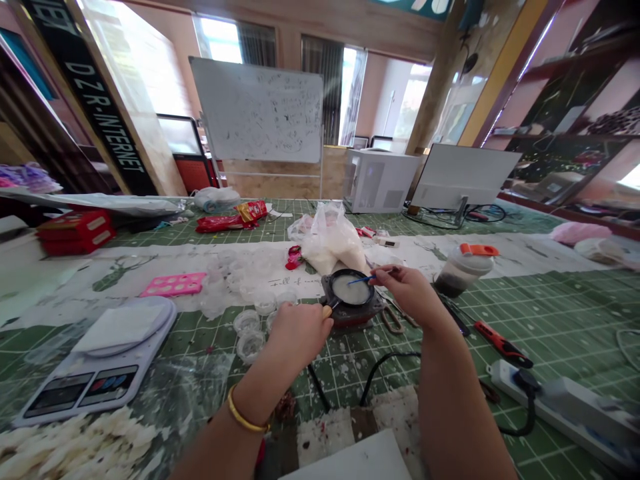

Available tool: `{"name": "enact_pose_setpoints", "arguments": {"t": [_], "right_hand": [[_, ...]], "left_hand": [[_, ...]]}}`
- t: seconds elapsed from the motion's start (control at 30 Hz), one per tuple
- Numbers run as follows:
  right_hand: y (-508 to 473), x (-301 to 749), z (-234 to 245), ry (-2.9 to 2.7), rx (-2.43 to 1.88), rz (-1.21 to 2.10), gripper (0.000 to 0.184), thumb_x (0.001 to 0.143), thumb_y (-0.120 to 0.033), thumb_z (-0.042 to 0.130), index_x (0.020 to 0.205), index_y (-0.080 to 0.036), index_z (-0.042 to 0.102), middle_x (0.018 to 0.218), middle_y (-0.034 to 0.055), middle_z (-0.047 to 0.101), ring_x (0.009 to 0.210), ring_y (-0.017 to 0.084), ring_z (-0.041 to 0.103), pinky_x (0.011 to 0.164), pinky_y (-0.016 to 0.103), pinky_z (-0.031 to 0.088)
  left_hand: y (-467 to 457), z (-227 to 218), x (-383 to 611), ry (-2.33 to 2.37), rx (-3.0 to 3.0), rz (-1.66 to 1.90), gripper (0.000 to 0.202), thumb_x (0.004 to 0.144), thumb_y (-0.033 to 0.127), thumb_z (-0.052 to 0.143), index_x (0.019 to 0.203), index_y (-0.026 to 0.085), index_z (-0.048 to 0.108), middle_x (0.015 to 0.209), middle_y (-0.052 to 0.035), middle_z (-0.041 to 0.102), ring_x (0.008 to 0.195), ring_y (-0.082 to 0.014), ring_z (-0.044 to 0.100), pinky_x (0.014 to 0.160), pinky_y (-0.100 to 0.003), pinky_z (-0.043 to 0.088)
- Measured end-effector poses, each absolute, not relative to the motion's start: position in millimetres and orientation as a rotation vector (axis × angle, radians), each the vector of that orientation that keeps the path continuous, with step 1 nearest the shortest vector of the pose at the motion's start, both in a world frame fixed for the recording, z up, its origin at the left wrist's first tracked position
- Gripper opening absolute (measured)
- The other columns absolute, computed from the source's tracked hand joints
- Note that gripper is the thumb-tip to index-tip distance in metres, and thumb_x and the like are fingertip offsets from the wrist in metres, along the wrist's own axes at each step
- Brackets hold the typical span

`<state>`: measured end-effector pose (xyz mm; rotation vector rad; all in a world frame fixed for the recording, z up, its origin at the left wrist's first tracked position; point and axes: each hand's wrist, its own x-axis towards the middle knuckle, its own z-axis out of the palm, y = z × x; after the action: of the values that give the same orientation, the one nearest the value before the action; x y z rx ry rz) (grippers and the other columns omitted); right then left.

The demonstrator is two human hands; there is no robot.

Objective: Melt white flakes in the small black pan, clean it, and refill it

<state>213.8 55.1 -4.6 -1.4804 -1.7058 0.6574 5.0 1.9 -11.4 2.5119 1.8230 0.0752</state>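
Observation:
A small black frying pan (371,295) sits on a dark, compact hot plate (356,320). Whitish, cloudy material (350,293) covers its bottom; I cannot tell how far it is melted. My left hand (303,331) is closed around the pan's handle, near its light-coloured end. Between the fingertips of my right hand (409,291) is a thin blue stick (361,279), its tip dipping into the pan's contents. Right behind the pan stands a clear plastic bag (333,243) of pale granules. Scissors (393,320) lie beside the hot plate, below my right hand.
Several clear cups (250,345) stand left of my left hand. Further left are a pink mould (174,285) and a white kitchen scale (107,360). On the right are an orange-lidded container (463,270), a red-and-black utility knife (503,343) and a power strip (565,407). Cables cross the front.

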Motion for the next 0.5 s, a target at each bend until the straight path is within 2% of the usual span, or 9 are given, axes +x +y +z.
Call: {"name": "enact_pose_setpoints", "arguments": {"t": [0.07,0.17,0.3,0.43,0.5], "right_hand": [[56.6,213.6,-6.5,-1.708,-1.451,0.706,0.032,0.076,-0.044,0.048,0.082,-0.016,0.064,0.078,0.0051,0.07,0.079,0.02,0.062,0.073,0.03,0.042],[59.4,213.2,-10.1,-1.628,-1.5,0.608,0.032,0.076,-0.043,0.049,0.082,-0.016,0.064,0.079,0.0065,0.07,0.079,0.02,0.061,0.075,0.032,0.042],[60.6,212.1,-13.5,-1.696,-1.383,0.791,0.032,0.077,-0.044,0.049,0.087,-0.017,0.063,0.082,0.0055,0.07,0.083,0.02,0.061,0.075,0.03,0.043],[59.2,209.4,-12.3,-1.623,-1.457,0.652,0.032,0.076,-0.043,0.05,0.086,-0.016,0.064,0.081,0.0063,0.07,0.08,0.02,0.061,0.075,0.031,0.043],[58.1,207.6,-10.7,-1.66,-1.435,0.701,0.032,0.076,-0.042,0.05,0.088,-0.016,0.064,0.082,0.0061,0.07,0.08,0.02,0.061,0.074,0.031,0.043]], "left_hand": [[1.8,-11.2,4.8,1.815,2.507,0.077,0.035,0.086,0.039,0.031,0.079,0.016,0.057,0.074,-0.0074,0.065,0.071,-0.0222,0.061,0.07,-0.037,0.039],[1.5,-10.7,4.8,1.827,2.504,0.074,0.034,0.086,0.038,0.031,0.079,0.016,0.057,0.074,-0.0076,0.065,0.071,-0.0226,0.061,0.07,-0.037,0.039],[1.2,-10.2,5.5,1.831,2.515,0.058,0.034,0.086,0.038,0.031,0.08,0.017,0.057,0.074,-0.0069,0.065,0.071,-0.0223,0.061,0.07,-0.036,0.04],[1.1,-9.8,5.8,1.831,2.516,0.054,0.035,0.086,0.039,0.031,0.079,0.017,0.057,0.073,-0.0069,0.065,0.07,-0.0226,0.061,0.069,-0.037,0.04],[0.9,-9.5,5.6,1.832,2.519,0.067,0.035,0.086,0.038,0.031,0.079,0.017,0.057,0.073,-0.0074,0.065,0.071,-0.0231,0.061,0.07,-0.037,0.04]]}}
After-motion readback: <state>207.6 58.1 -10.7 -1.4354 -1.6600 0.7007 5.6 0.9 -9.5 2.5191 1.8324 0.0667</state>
